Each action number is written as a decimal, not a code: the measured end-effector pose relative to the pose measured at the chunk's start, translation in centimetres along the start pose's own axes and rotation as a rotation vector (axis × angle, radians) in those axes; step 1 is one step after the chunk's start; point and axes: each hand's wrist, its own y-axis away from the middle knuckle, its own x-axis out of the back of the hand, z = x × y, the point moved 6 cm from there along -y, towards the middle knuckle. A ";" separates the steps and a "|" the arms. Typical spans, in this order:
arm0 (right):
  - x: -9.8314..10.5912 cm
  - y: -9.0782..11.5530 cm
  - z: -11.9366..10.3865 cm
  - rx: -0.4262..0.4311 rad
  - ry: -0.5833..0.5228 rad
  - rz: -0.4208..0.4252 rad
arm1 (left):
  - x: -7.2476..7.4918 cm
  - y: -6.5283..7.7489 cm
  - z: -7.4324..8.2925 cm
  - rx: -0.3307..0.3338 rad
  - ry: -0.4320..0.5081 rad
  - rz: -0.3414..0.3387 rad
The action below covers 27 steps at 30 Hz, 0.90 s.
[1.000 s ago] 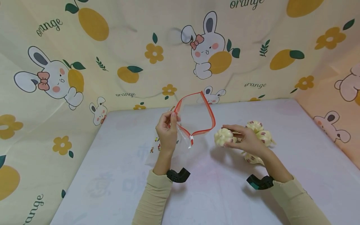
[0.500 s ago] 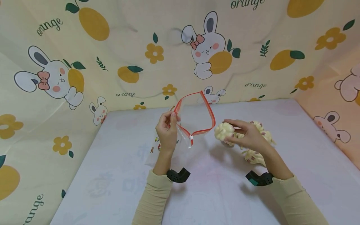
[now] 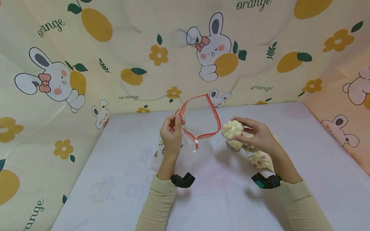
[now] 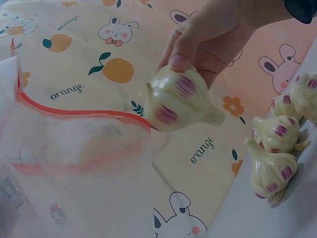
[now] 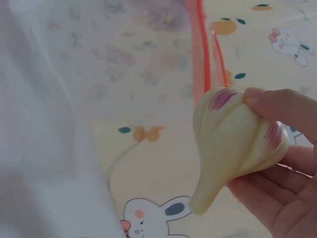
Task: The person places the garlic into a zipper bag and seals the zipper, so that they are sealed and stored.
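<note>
My left hand (image 3: 172, 134) pinches the rim of a clear zip bag (image 3: 199, 136) between thumb and fingers. The bag's red-edged mouth stands wide, facing right, and small printed figures show on its side. A garlic bulb (image 3: 232, 129), pale cream with purple streaks, is held by my right hand (image 3: 258, 134) just right of that mouth. In the left wrist view the held garlic bulb (image 4: 181, 99) overlaps the end of the red edge, its stem pointing right. The right wrist view shows thumb and fingers around the garlic bulb (image 5: 237, 139), stem pointing down.
Several more garlic bulbs (image 4: 275, 173) lie in a group on the white table (image 3: 115, 192), below and behind my right hand. One garlic bulb (image 3: 261, 159) sits nearest me. A printed cloth (image 3: 173, 48) with rabbits and oranges rises behind the table.
My right hand has risen slightly with the garlic bulb, uncovering more of the garlic bulbs beneath it. My left hand and the bag have stayed in place.
</note>
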 end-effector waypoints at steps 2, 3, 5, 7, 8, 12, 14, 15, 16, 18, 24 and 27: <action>0.1 -0.1 -0.3 0.014 -0.015 0.010 | 0.0 0.0 0.0 0.001 0.001 -0.001; 0.1 -0.2 -0.4 0.019 -0.022 0.014 | 0.0 0.0 -0.1 0.002 0.001 -0.001; 0.1 -0.3 -0.6 0.028 -0.036 0.020 | 0.0 0.0 -0.1 0.003 0.001 0.001; 0.1 -0.4 -0.9 0.030 -0.057 0.022 | 0.0 0.0 -0.1 0.002 0.006 0.003; 0.1 -0.5 -1.0 0.032 -0.064 0.024 | 0.0 0.0 0.0 0.002 0.007 0.004; 0.2 -0.6 -1.4 0.025 -0.106 0.027 | 0.0 -0.1 0.0 0.004 0.010 0.002; 0.2 -0.7 -1.5 0.029 -0.112 0.031 | 0.0 0.0 0.0 0.005 0.011 0.001; 0.2 -0.7 -1.6 0.028 -0.120 0.031 | 0.0 0.0 0.0 0.006 0.011 0.000; 0.2 -0.8 -1.6 0.030 -0.126 0.033 | 0.1 0.0 0.0 0.005 0.011 0.000; 0.1 -0.9 -1.8 0.040 -0.132 0.041 | 0.1 0.0 -0.1 0.003 0.012 0.001; -0.1 -1.2 -1.8 0.065 -0.176 0.071 | 0.0 0.0 0.0 0.003 0.014 0.001; -0.1 -1.4 -1.8 0.068 -0.192 0.078 | 0.0 0.0 0.0 0.009 0.012 0.000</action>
